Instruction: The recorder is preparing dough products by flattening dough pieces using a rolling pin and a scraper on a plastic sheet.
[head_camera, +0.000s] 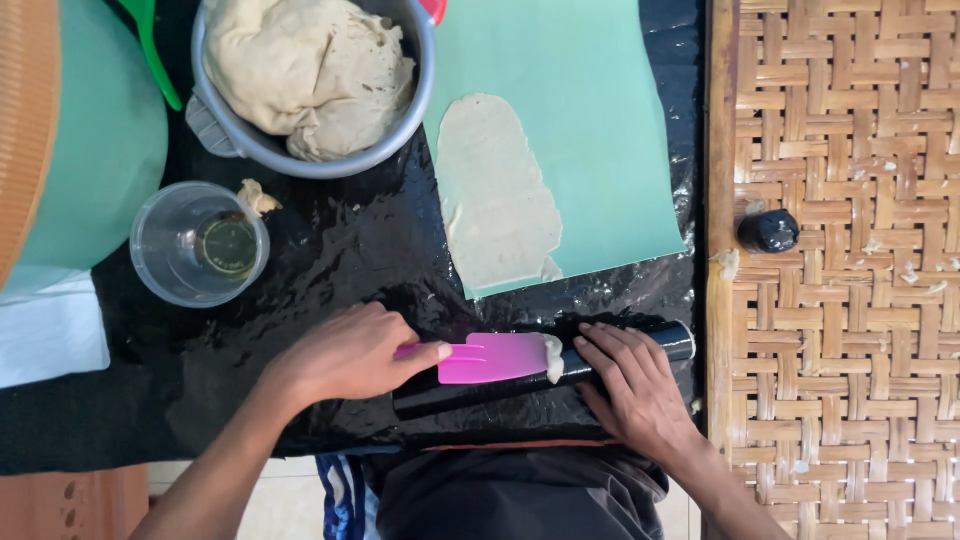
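Left hand (345, 355): grip pinching the pink spatula (490, 357), scraping dough at 3 o'clock.
Right hand (635, 385): fingers spread, pressing the black roller (450, 393).
Dough sheet (495, 190): lying at 12 o'clock.

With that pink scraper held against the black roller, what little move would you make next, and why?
Probably draw the pink scraper further along the black roller. A pale dab of dough sits at the blade's edge, the left hand grips the handle, and the right hand rests on the roller, steadying it. I can't tell if more dough clings beyond.
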